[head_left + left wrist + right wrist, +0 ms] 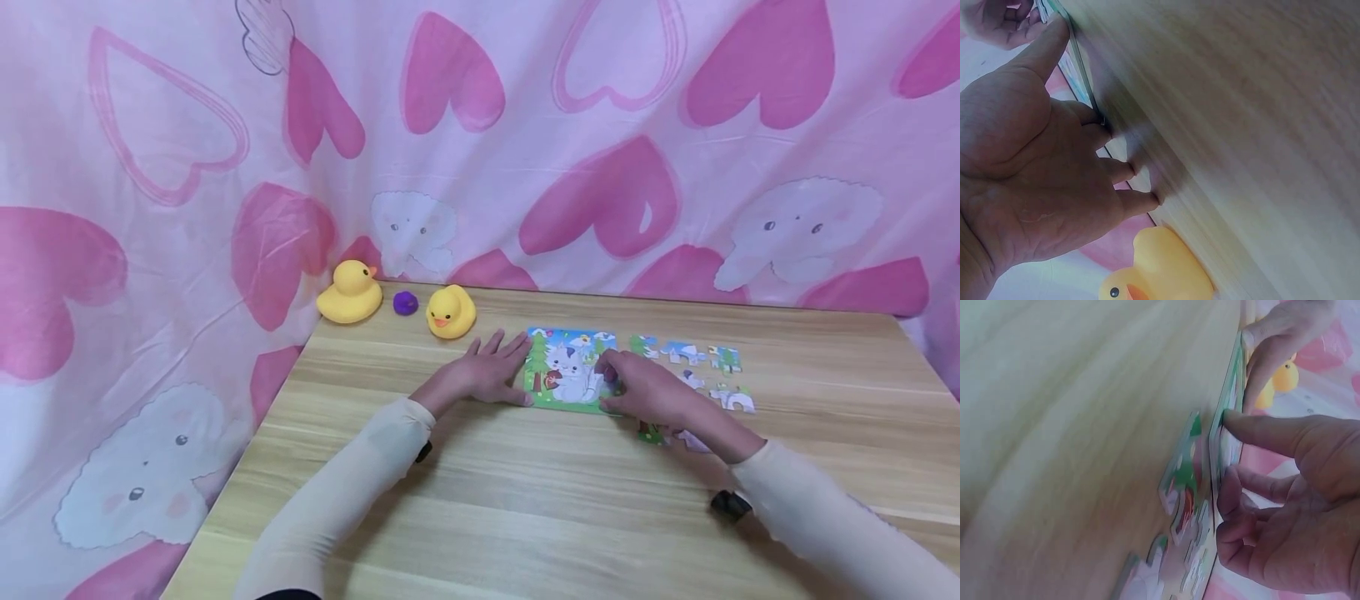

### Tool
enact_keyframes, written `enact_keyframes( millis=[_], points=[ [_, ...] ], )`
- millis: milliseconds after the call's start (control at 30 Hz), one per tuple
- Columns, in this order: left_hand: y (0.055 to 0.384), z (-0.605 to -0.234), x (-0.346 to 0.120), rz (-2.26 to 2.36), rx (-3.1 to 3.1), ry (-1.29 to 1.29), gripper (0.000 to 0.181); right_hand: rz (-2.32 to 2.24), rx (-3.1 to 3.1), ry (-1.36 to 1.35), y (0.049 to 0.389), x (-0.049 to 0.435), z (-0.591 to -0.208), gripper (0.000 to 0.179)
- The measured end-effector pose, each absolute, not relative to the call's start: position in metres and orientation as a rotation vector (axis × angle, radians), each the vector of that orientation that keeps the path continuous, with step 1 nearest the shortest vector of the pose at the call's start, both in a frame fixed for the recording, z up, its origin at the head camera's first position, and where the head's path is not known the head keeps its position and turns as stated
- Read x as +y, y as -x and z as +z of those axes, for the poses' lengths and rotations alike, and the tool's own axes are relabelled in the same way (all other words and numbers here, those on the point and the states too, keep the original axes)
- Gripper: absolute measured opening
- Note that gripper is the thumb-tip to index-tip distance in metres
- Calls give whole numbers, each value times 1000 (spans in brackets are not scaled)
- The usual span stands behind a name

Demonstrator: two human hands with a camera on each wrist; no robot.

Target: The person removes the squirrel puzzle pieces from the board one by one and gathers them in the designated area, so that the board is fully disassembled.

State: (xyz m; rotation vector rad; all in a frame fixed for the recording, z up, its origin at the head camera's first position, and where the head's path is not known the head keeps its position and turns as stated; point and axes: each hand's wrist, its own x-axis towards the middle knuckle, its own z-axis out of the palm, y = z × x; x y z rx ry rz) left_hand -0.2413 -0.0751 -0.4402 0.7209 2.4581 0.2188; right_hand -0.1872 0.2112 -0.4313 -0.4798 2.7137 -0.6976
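A jigsaw puzzle board (572, 375) with a white cartoon animal among green trees lies on the table between the hands. My left hand (491, 371) rests at its left edge, fingers spread, the thumb tip at the lower left corner. In the left wrist view the thumb (1054, 44) and index fingertip meet the board's edge. My right hand (641, 387) is over the board's right side with its fingers bent. Its thumb (1260, 432) touches the green lower border, index fingertip close to the surface. I cannot tell whether it pinches a piece.
Several loose puzzle pieces (726, 358) lie right of the board, some partly behind the right hand and forearm. Two yellow rubber ducks (349, 293) and a small purple duck (405, 303) stand at the back left. A pink heart-patterned curtain (480, 167) hangs behind the wooden table (480, 508).
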Motion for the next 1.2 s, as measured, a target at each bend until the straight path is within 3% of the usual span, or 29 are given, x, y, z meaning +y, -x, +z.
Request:
enact_keyframes(
  millis=[133,367,733,1200],
  points=[
    [235,-427,-75,217,2445,-728,104,-698,2695,515,189,214,-431,42],
    [242,-440,-75,226,2464,-726,106,-672,2655,533,191,220,-427,53],
    [240,-443,-76,259,2462,-716,107,-729,2521,591,208,222,-427,46],
    [231,-431,-76,244,2474,-754,102,-634,2497,644,210,225,-427,51]
  ],
)
